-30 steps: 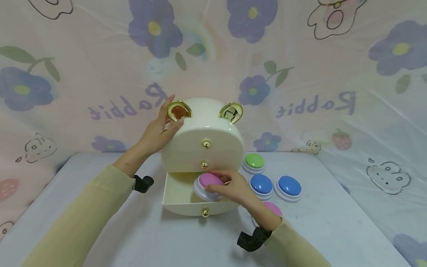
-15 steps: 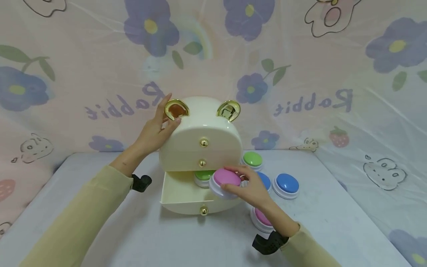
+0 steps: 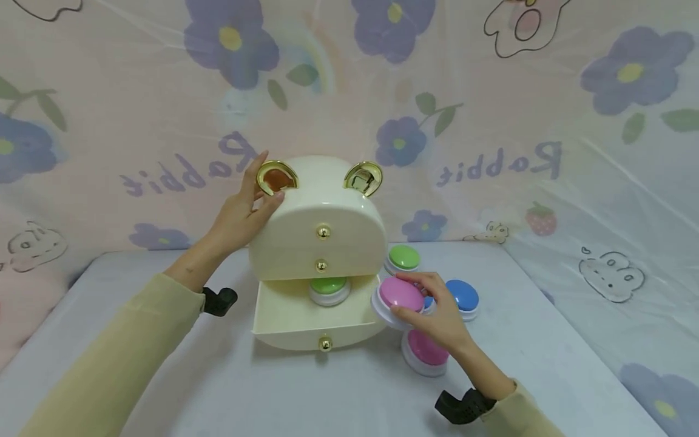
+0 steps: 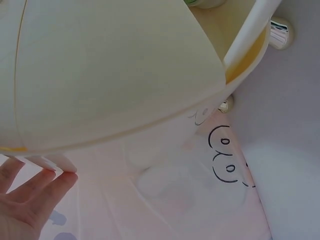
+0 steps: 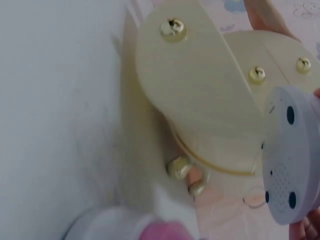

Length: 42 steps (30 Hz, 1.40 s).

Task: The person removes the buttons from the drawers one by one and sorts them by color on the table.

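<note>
A cream drawer box (image 3: 317, 243) with gold-rimmed ears and gold knobs stands on the table, its bottom drawer (image 3: 295, 325) pulled out. Inside that drawer sits a green push button (image 3: 329, 290) on a white base. My left hand (image 3: 243, 215) holds the box at its left ear (image 3: 277, 178), thumb in front and fingers behind. My right hand (image 3: 437, 309) grips a pink push button (image 3: 401, 294) by its white base, just off the drawer's right side. In the right wrist view the button's underside (image 5: 287, 155) shows dark feet and small speaker holes.
To the right of the box stand another green button (image 3: 404, 257), a blue button (image 3: 462, 295) and a second pink button (image 3: 426, 349). Another blue button is mostly hidden behind the held one. A printed cloth (image 3: 327, 91) hangs behind the white table (image 3: 306, 394).
My right hand has lifted the pink button out of the drawer and carried it rightward, uncovering the green button inside. My left hand has stayed at the ear; the head view has shifted slightly.
</note>
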### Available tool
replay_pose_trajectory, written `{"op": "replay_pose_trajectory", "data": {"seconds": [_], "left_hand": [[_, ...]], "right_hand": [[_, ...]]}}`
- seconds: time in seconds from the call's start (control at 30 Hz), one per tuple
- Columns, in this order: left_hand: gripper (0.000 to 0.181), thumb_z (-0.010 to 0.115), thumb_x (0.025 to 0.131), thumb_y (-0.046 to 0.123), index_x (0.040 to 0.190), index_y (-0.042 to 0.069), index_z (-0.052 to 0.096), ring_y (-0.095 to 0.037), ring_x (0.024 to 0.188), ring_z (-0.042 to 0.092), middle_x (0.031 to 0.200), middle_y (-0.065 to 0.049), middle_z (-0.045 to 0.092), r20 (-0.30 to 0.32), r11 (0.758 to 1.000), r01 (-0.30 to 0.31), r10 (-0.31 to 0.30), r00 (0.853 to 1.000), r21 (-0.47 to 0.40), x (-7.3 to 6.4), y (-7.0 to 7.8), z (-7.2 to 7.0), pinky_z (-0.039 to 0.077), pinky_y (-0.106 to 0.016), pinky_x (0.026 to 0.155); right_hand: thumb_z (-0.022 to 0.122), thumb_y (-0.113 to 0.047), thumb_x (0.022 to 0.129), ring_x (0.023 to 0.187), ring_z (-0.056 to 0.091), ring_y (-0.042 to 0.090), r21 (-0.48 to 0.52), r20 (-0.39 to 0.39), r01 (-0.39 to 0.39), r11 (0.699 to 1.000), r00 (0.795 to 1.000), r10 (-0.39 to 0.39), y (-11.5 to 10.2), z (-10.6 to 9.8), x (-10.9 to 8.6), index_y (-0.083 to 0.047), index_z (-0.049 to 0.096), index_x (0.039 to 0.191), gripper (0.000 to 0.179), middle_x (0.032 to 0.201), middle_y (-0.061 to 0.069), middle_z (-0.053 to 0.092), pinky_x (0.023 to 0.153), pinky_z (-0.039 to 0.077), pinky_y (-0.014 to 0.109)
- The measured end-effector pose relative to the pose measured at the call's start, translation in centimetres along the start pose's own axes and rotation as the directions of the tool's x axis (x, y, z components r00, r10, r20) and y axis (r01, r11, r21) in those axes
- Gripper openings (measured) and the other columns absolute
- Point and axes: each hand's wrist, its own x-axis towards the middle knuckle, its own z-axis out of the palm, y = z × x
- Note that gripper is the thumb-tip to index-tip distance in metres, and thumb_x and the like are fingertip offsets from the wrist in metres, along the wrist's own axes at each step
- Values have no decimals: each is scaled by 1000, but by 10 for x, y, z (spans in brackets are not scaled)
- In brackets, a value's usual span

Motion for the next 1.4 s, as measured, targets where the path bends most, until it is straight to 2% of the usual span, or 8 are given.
{"op": "replay_pose_trajectory", "data": {"seconds": [0.2, 0.37, 0.73, 0.97, 1.17, 1.4], "left_hand": [[72, 45, 99, 44, 151, 42, -4, -47, 131, 41, 152, -28, 27, -8, 1000, 19, -19, 1000, 2, -4, -3, -6, 39, -62, 100], [72, 44, 99, 44, 152, 40, -5, -50, 130, 41, 150, -31, 28, -10, 1000, 16, -16, 1000, 4, -6, -4, -9, 39, -65, 98], [73, 47, 99, 41, 152, 39, -3, -50, 130, 41, 152, -29, 25, -16, 1000, 24, -24, 1000, 0, -10, -4, -12, 39, -63, 99], [73, 46, 99, 42, 153, 37, -3, -51, 128, 42, 151, -31, 26, -23, 1000, 15, -15, 1000, 13, -9, -3, -11, 40, -64, 97], [72, 46, 99, 41, 153, 37, -2, -50, 129, 42, 149, -33, 28, -27, 1000, 12, -12, 1000, 4, -9, -2, -10, 41, -63, 98], [72, 46, 99, 41, 153, 36, -2, -49, 129, 42, 150, -30, 29, -25, 1000, 16, -15, 1000, 13, -7, -2, -7, 40, -61, 100]], "right_hand": [[77, -21, 78, 105, 45, 17, -69, -16, -45, 997, 999, 44, 8, -12, -10, -17, 62, 125, 49, 120, 5, 53, 88, 42, 41], [77, -22, 79, 106, 46, 19, -120, -37, -73, 990, 997, 69, 16, -22, -15, -16, 61, 126, 50, 121, 8, 52, 88, 43, 42], [79, -25, 78, 99, 42, 10, -260, -79, -115, 959, 992, 98, 37, -47, -27, -15, 61, 127, 52, 119, 7, 51, 82, 43, 29], [79, -29, 79, 98, 42, 6, -315, -86, -150, 937, 988, 130, 48, -63, -38, -14, 60, 129, 56, 121, 9, 51, 85, 45, 38], [79, -34, 79, 98, 40, 1, -364, -89, -204, 909, 979, 184, 58, -73, -46, -14, 59, 130, 58, 120, 7, 51, 82, 46, 26], [81, -28, 76, 93, 40, -9, -365, -95, -165, 916, 986, 140, 68, -82, -55, -12, 61, 127, 57, 114, 7, 53, 77, 42, 10]]}}
